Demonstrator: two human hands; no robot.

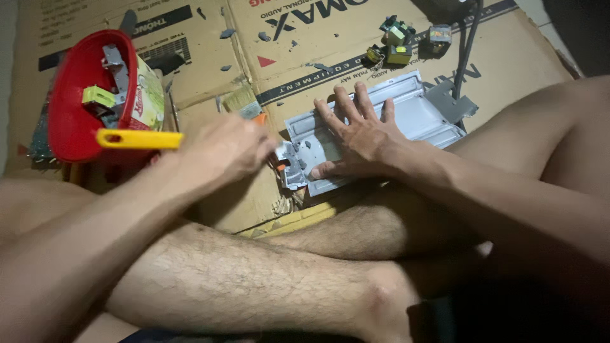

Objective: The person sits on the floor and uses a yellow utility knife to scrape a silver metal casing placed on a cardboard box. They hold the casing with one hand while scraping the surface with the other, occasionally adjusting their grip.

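- Hands first: our right hand lies flat on the grey plastic panel, fingers spread wide and pressing down, gripping nothing.
- Our left hand is closed around a tool with a yellow handle that sticks out to the left; its working end is hidden behind the hand, at the left end of the panel, so we cannot tell what kind of tool it is.
- The panel lies on flattened cardboard spread on the floor, just beyond our crossed legs, its long side running up and to the right.
- We judge the panel light and fairly stiff, a thin moulded shell that could crack at its edges; grey chips lie scattered on the cardboard around it. Its smooth face looks slippery, so a flat palm on the middle, or a grip on the long edges, seems the safest hold.
- A red bowl holding metal parts and a small printed box stands at the far left, well apart from the panel.
- A paintbrush lies just beyond our left hand.
- Small yellow and green electrical parts sit beyond the panel, near its far edge.
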